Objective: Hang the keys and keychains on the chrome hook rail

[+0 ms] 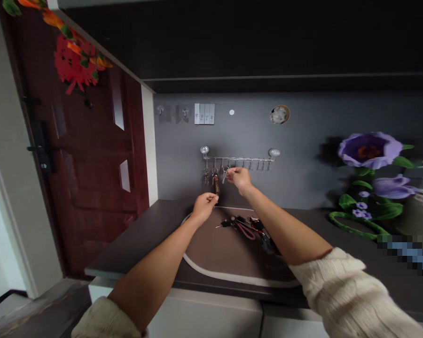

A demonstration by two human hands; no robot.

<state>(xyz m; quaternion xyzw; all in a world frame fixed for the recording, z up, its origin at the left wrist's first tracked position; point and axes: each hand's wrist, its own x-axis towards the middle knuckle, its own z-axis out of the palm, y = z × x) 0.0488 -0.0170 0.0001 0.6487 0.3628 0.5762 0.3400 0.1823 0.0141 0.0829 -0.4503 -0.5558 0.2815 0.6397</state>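
A metal hook rail (pixel 239 159) is fixed to the grey back wall. Two key bunches hang from its left end: a small bunch of keys (pixel 207 176) and one with a dark lettered fob (pixel 216 182). My right hand (pixel 239 178) pinches a ring with a silver key (pixel 224 175) just below the rail, beside the fob. Lower down, my left hand (pixel 205 206) is closed, thumb and fingers together at the bottom end of the fob. On the brown mat (pixel 211 256) lies a pile of keys (pixel 245 227), partly behind my right forearm.
Purple flowers (pixel 370 150) stand on the dark counter (pixel 137 239) at the right. A black cabinet (pixel 254 42) overhangs the counter. Clear hooks (pixel 185 111), a white switch panel (pixel 204 114) and a stuffed round hole (pixel 279 114) are on the wall. At left is a dark red door (pixel 91 164).
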